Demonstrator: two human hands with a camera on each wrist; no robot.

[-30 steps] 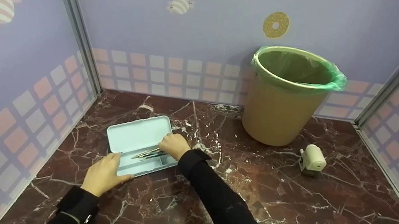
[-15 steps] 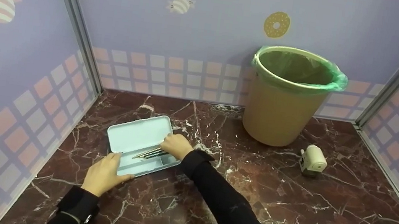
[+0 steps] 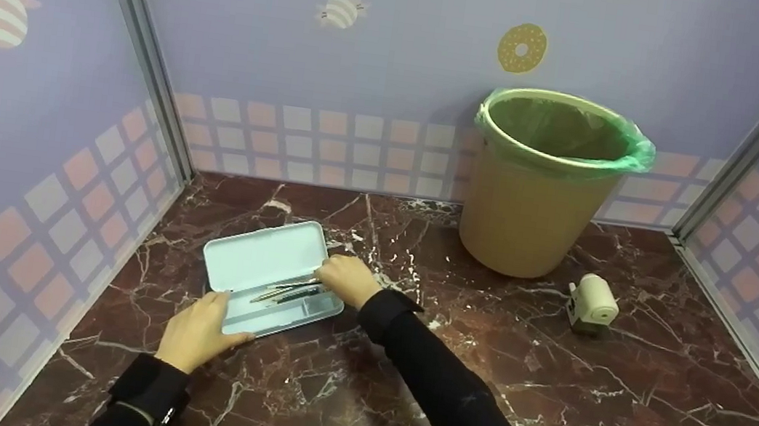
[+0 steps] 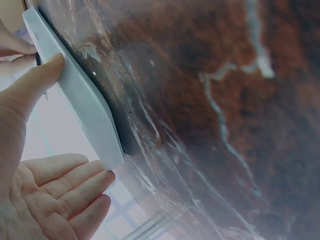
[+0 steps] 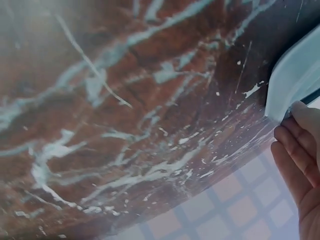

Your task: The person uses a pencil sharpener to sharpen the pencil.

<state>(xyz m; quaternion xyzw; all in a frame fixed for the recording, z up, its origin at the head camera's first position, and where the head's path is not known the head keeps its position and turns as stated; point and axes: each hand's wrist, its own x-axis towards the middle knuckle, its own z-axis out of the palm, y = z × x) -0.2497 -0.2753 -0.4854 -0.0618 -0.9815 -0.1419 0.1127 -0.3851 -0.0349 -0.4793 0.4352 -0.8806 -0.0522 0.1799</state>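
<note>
A light-blue pencil case (image 3: 264, 253) lies on the marble-patterned surface with its lid tipped back. Several pencils (image 3: 281, 293) lie slantwise in its long compartment. At the case's left end, my left hand (image 3: 195, 332) grips it, the thumb (image 4: 47, 72) pressing the front wall and the fingers at the end. My right hand (image 3: 349, 279) is at the right end, thumb and fingers pinched together around the end of a pencil that runs into the case. The fingertips partly hide that end. In the right wrist view the right hand (image 5: 302, 150) touches the case's corner.
Behind and to the right stands a tan bin (image 3: 534, 204) with a green liner. A small cream pencil sharpener (image 3: 593, 303) sits right of the bin's foot. White specks (image 3: 409, 265) are scattered beyond the case. Patterned walls (image 3: 399, 62) enclose the back and sides.
My right hand has shifted slightly right, toward the case's outer end, and more of the pencils shows. The left hand and the case have stayed put.
</note>
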